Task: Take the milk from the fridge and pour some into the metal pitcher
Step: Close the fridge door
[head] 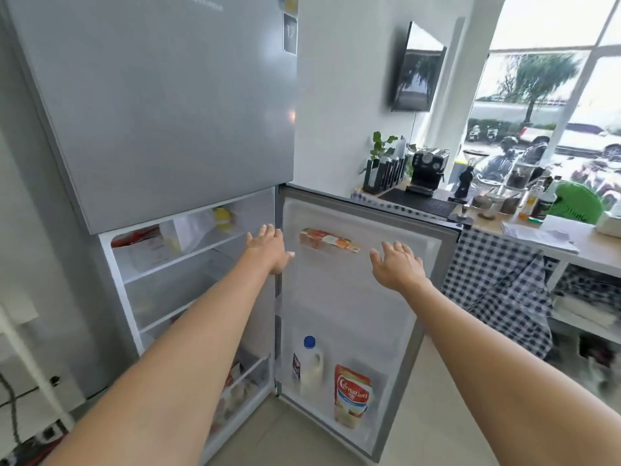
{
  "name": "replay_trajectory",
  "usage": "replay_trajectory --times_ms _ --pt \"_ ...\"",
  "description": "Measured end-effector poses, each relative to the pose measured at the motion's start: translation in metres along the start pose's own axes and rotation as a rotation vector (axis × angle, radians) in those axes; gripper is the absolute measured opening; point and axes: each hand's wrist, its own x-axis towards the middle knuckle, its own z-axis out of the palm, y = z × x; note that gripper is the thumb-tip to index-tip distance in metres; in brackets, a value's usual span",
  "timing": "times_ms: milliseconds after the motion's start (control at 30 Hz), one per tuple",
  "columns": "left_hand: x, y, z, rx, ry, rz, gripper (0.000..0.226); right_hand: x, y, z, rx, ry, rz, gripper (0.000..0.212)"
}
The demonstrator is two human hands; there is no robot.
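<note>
The grey fridge [161, 105] stands ahead with its lower door [433, 297] swung open to the right. A white milk jug with a blue cap [311, 368] sits in the door's bottom bin, beside a red and white Carnation pouch [352, 396]. My left hand [268, 250] is stretched out, fingers apart, at the hinge edge between the shelves and the door. My right hand [396, 264] is spread flat against the door's inner panel, just right of an orange packet [327, 242] in the upper bin. Both hands hold nothing. No metal pitcher can be made out.
Inside, the shelves [174, 260] carry cartons and a yellow item. A counter [524, 230] on the right, draped with checked cloth [497, 280], bears an espresso machine [426, 171], jars, bottles and papers. A TV [418, 68] hangs on the wall. Cables lie on the floor at lower left.
</note>
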Motion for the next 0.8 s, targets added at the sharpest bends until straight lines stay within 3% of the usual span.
replay_trajectory --times_ms 433,633,800 --pt "0.051 0.138 -0.01 -0.04 0.007 0.028 0.072 0.072 0.17 -0.043 0.005 0.072 0.083 0.059" --pt "0.075 0.212 -0.009 -0.106 0.004 0.083 0.072 0.104 0.21 -0.04 0.047 0.027 -0.041 0.056" --pt "0.09 0.253 -0.011 -0.091 -0.014 0.109 0.073 0.118 0.222 -0.032 0.185 -0.034 -0.115 0.07"
